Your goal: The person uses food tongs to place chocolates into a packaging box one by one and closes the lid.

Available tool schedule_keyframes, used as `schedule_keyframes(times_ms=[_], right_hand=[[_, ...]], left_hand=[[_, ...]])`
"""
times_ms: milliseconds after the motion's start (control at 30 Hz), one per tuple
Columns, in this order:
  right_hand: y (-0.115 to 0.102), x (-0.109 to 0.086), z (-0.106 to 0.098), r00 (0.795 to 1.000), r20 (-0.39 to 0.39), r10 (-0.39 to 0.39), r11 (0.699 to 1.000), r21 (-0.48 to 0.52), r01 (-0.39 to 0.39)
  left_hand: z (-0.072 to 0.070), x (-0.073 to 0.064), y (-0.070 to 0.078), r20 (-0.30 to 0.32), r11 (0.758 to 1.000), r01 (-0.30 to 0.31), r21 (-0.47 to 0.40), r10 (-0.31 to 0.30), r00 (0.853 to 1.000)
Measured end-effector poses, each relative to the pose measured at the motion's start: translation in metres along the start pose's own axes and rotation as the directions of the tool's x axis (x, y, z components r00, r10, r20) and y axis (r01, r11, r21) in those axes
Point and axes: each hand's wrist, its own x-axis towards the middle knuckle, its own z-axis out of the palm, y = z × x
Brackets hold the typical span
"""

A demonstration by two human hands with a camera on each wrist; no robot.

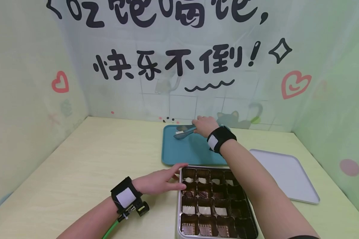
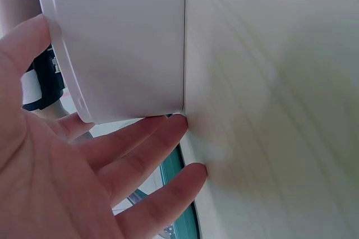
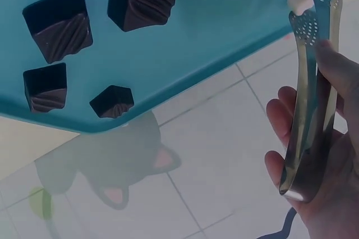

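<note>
The right hand (image 1: 206,126) grips metal tongs (image 3: 301,87), tips either side of a white piece (image 3: 302,0) over the blue tray (image 1: 194,151) — probably light, easily dented, best pinched mid-sides — while the left hand (image 1: 160,181), fingers extended, touches the compartmented box (image 1: 242,228)

Behind the pale yellow tabletop (image 1: 122,142), a light backdrop (image 1: 107,99) is carrying black Chinese lettering (image 1: 179,64), with a wavy line (image 1: 209,87) running below and a four-pointed star (image 1: 280,50) standing rightward. Two red hearts (image 1: 295,85) are flanking the writing, and a grey cat drawing (image 1: 227,118) is showing lower down. A lavender tray (image 1: 290,176) is lying at the right.
</note>
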Motion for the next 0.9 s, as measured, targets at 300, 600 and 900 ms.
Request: schedule_keyframes(times_ms=[300,600,900], right_hand=[[-0.002,-0.008,-0.005,1.0,0.0,-0.008,1.0,0.006,0.008],[-0.002,-0.01,-0.002,0.999,-0.024,-0.021,0.997,0.068,0.023],[0.024,-0.036,-0.015,0.991,-0.121,-0.054,0.962,0.26,0.084]], left_hand=[[-0.001,0.001,0.003,-0.007,1.0,0.008,-0.005,-0.008,1.0],[0.001,0.001,0.002,-0.003,1.0,-0.002,-0.005,0.002,1.0],[0.0,0.001,0.002,-0.014,1.0,-0.006,0.006,0.006,1.0]])
